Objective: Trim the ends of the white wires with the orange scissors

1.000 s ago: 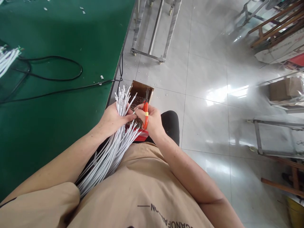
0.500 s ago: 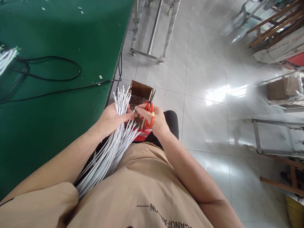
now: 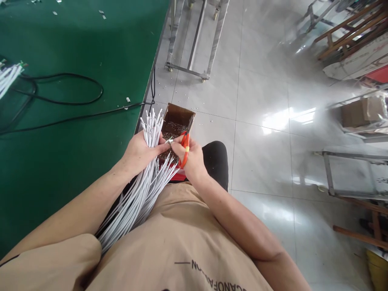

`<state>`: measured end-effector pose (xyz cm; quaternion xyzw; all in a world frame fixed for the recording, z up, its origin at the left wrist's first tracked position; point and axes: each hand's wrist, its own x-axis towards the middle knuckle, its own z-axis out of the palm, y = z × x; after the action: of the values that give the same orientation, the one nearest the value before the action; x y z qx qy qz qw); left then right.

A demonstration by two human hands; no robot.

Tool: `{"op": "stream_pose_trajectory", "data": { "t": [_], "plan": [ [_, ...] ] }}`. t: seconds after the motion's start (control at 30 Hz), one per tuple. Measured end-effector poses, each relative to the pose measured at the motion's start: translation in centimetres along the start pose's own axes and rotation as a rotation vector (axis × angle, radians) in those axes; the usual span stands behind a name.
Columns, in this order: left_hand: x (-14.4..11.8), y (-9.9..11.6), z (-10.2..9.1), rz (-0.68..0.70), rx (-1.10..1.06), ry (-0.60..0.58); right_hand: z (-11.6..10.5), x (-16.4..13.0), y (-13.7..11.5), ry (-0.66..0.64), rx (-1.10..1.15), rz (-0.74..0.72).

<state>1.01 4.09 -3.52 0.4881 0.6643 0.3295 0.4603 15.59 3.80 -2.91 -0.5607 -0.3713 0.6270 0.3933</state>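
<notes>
Holding a fat bundle of white cables (image 3: pixel 142 178) in my left hand (image 3: pixel 140 151), fingers wrapped around it near the top so the cut ends fan out above my knuckles and the long tails run back down across my lap toward my beige shirt (image 3: pixel 182 242). My right hand (image 3: pixel 190 157) is closed around the orange-handled scissors (image 3: pixel 184 143), blades pointing away from me, and my thumb and forefinger are pinching at the tip of one cable right where the two hands meet. Can't really tell if the blades are open or closed from here, too small. Just beyond my hands sits a small cardboard box (image 3: pixel 177 119) on the floor, full of tiny bits, with something red (image 3: pixel 178 174) under my hands. On my left is the green table (image 3: pixel 75 48) with a black cord (image 3: pixel 63 97) looped across it and another batch of white cables (image 3: pixel 9 74) at the far edge. Shiny tiled floor (image 3: pixel 266 121) on my right, metal frame (image 3: pixel 194 40) ahead.
</notes>
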Motion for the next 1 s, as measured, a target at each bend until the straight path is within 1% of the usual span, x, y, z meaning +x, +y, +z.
{"op": "stream_pose_trajectory", "data": {
  "t": [0.07, 0.13, 0.23, 0.27, 0.33, 0.37, 0.4, 0.43, 0.5, 0.57, 0.6, 0.67, 0.73, 0.83, 0.9, 0.93, 1.0],
  "plan": [
    [0.1, 0.0, -0.1, -0.013, 0.001, 0.024, 0.2, -0.7, 0.1, -0.041, -0.014, -0.090],
    [0.2, -0.2, -0.1, -0.021, -0.017, 0.036, 0.1, -0.8, 0.0, -0.032, -0.017, -0.132],
    [0.2, -0.4, 0.0, -0.030, -0.034, 0.046, -0.5, 0.0, -0.4, 0.063, 0.017, -0.081],
    [0.2, -0.5, 0.1, -0.036, -0.038, 0.049, -0.6, 0.4, -0.6, 0.059, 0.021, -0.066],
    [0.2, -0.4, 0.1, -0.043, -0.058, 0.030, -0.9, 1.1, -0.7, -0.027, 0.002, -0.048],
    [0.1, -0.3, 0.1, -0.044, -0.081, 0.000, -1.0, 1.3, -0.7, -0.082, -0.020, -0.042],
    [0.1, -0.2, 0.1, -0.048, -0.116, -0.039, -1.0, 1.5, -0.6, -0.110, -0.044, -0.035],
    [0.0, -0.1, 0.0, -0.061, -0.157, -0.078, -1.0, 1.6, -0.5, -0.099, -0.072, -0.033],
    [0.0, 0.1, -0.1, -0.110, -0.244, -0.126, -1.0, 1.6, -0.4, 0.032, -0.144, -0.074],
    [-0.1, 0.2, -0.2, -0.149, -0.300, -0.123, -1.0, 1.7, -0.7, 0.169, -0.209, -0.175],
    [-0.1, 0.2, -0.2, -0.157, -0.316, -0.118, -1.0, 1.7, -0.9, 0.194, -0.222, -0.228],
    [-0.1, 0.2, -0.1, -0.163, -0.350, -0.114, -0.9, 2.0, -1.7, 0.161, -0.210, -0.294],
    [-0.1, 0.1, 0.0, -0.177, -0.359, -0.100, -0.8, 2.4, -2.5, 0.089, -0.221, -0.297],
    [-0.1, 0.0, 0.1, -0.172, -0.319, -0.067, -0.6, 2.9, -3.1, 0.039, -0.365, -0.279],
    [0.0, 0.0, 0.2, -0.163, -0.367, -0.068, -0.5, 2.9, -2.9, 0.036, -0.414, -0.242],
    [0.0, 0.1, 0.2, -0.167, -0.422, -0.073, -0.4, 2.8, -2.7, 0.024, -0.391, -0.205],
    [0.0, 0.4, 0.2, -0.185, -0.526, -0.085, -0.1, 2.5, -2.2, -0.033, -0.266, -0.090]
  ]
}}
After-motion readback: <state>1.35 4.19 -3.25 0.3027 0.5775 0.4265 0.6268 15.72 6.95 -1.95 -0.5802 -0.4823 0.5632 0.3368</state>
